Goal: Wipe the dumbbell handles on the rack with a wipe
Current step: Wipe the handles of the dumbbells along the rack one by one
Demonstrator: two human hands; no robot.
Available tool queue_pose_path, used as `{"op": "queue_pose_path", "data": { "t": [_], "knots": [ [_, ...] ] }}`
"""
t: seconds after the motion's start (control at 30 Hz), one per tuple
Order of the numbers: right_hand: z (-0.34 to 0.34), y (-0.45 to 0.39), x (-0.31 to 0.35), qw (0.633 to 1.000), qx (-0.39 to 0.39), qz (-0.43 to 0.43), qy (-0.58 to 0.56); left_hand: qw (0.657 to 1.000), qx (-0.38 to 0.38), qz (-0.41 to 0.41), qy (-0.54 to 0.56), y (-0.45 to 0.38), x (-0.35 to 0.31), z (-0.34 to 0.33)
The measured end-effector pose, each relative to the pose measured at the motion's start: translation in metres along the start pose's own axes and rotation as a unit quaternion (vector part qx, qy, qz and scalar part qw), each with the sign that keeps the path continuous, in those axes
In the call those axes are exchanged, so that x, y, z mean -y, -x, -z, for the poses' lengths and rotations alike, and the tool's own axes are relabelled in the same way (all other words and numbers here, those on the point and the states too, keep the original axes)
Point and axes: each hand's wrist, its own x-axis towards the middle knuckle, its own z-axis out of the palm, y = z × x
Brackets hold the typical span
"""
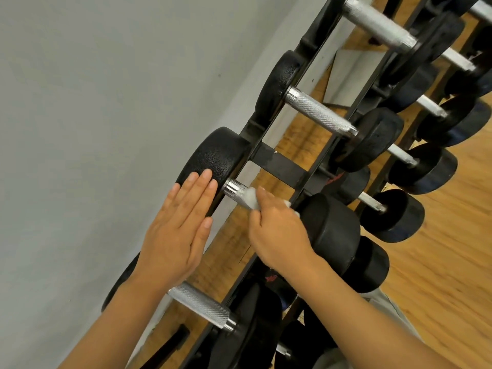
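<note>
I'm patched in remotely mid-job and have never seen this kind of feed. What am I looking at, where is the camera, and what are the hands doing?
There is no machine here: a person is working bare-handed, and the single picture comes from a wide-angle camera on their head, looking down at a tilted view. A black rack holds rows of dumbbells against a grey wall, over a wood floor. The right hand is closed around a white wipe, wrapped on the metal handle of one dumbbell. The left hand lies flat and open against that dumbbell's black end weight, probably steadying it. Other handles above and below are bare.
</note>
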Motion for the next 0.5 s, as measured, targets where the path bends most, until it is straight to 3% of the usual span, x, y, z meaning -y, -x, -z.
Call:
{"op": "queue_pose_path", "data": {
  "t": [0.1, 0.17, 0.33, 0.5],
  "knots": [
    [-0.007, 0.009, -0.002, 0.993, 0.048, -0.037, 0.098, 1.0, 0.003, 0.002, -0.002, 0.0, 0.0, -0.001],
    [-0.012, 0.008, 0.004, 0.994, 0.039, -0.032, 0.099, 1.0, 0.003, 0.004, -0.006, 0.0, -0.001, -0.001],
    [-0.034, 0.001, 0.012, 0.995, -0.025, 0.071, 0.06, 1.0, 0.003, 0.007, -0.011, 0.0, 0.0, -0.001],
    [-0.034, 0.005, 0.001, 0.989, -0.039, 0.134, 0.053, 1.0, 0.002, 0.01, -0.007, 0.001, -0.001, -0.002]
  ]
}}
